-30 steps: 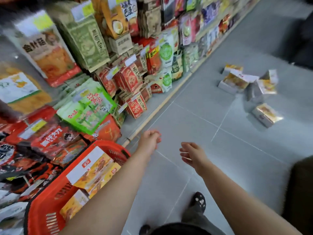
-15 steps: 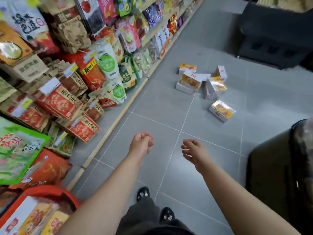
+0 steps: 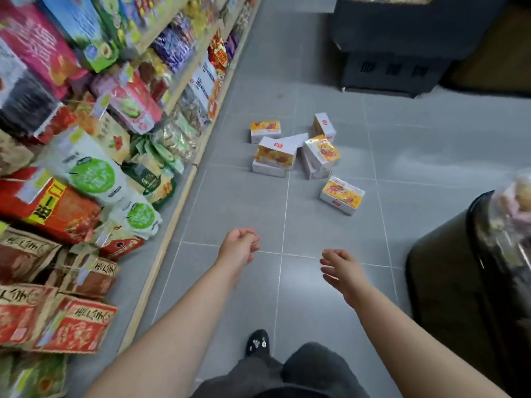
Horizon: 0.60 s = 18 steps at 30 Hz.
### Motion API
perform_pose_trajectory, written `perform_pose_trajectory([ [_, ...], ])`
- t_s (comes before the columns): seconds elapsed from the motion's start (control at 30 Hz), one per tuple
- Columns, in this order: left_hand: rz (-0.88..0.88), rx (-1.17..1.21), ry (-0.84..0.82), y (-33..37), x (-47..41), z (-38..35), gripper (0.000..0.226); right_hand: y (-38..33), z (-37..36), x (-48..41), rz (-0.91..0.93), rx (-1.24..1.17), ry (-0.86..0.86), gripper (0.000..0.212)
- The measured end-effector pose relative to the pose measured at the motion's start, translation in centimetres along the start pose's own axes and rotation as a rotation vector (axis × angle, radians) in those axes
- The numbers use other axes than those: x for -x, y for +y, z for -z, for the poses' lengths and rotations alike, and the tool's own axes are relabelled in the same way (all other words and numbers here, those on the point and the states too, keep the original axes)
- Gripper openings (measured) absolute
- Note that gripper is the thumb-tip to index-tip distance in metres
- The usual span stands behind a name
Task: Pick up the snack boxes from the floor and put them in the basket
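Noting our left hand (image 3: 238,248) and right hand (image 3: 342,268) empty, fingers loosely curled, we logged the snack boxes (image 3: 287,152) heaped on the floor (image 3: 244,202) well ahead. We judged them light, stiff, possibly film-slick; narrow sides looked best to grip.

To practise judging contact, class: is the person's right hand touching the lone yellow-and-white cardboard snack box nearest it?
Apart. The head view shows bare grey floor tiles between the right hand and that yellow-and-white cardboard snack box.
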<state>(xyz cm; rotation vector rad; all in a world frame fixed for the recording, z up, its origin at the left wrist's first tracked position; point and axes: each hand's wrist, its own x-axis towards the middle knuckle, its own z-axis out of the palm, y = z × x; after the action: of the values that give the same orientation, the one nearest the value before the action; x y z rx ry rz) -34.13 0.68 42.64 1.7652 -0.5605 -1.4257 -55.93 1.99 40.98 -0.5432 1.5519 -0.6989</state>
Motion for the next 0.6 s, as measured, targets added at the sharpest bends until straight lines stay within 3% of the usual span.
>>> perform_pose_trajectory([
  [0.27,0.018,-0.106,-0.14,6.3,-8.4,-10.5,0.014,-6.0,5.4,-8.9,-0.032,-0.131,0.145,0.004],
  [0.6,0.091,-0.093,-0.163,12.2,-18.5,-26.4,0.011,-16.7,13.9,-22.7,-0.044,-0.038,0.149,0.005],
])
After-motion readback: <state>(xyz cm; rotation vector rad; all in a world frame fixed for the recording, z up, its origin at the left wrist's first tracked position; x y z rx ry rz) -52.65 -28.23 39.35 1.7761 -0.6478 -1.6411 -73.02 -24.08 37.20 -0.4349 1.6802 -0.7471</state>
